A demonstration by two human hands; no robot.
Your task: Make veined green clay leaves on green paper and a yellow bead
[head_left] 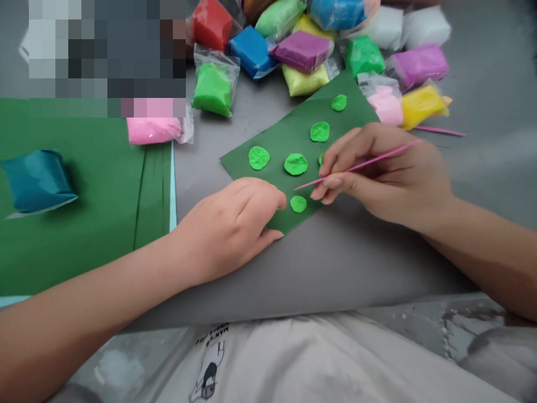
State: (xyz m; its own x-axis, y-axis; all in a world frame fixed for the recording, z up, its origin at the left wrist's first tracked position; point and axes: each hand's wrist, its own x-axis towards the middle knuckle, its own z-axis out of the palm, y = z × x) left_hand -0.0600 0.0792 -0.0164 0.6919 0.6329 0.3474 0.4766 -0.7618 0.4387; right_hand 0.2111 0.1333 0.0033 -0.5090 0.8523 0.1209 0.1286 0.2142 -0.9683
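Right hand (386,173): thumb and forefinger closed in a narrow pinch on a pink stick (377,158); the other fingers curl in beneath.
Right arm pose: comes in from the right edge, wrist bent, palm side turned toward the left hand, held over the card's right part.
Stick: slants across the right hand, tip pointing left, just above 1 disc in the view; whether it touches the card cannot be told.
Left hand (235,229): back up, forefinger bent down, thumb stretched apart from it with a modest gap; the tips rest at the card's near left edge, and a sliver of bright green shows by the forefinger.
Left arm pose: reaches in from the lower left, forearm across the table (335,274).
Green card (281,131): lies aslant on the table between and beyond the hands.
Green discs (296,164): 5 in full view on the card, 1 more partly hidden by the right fingers.
Clay packets (300,51): heaped beyond the card.
Spare pink stick (440,131): on the table, beyond the right hand.
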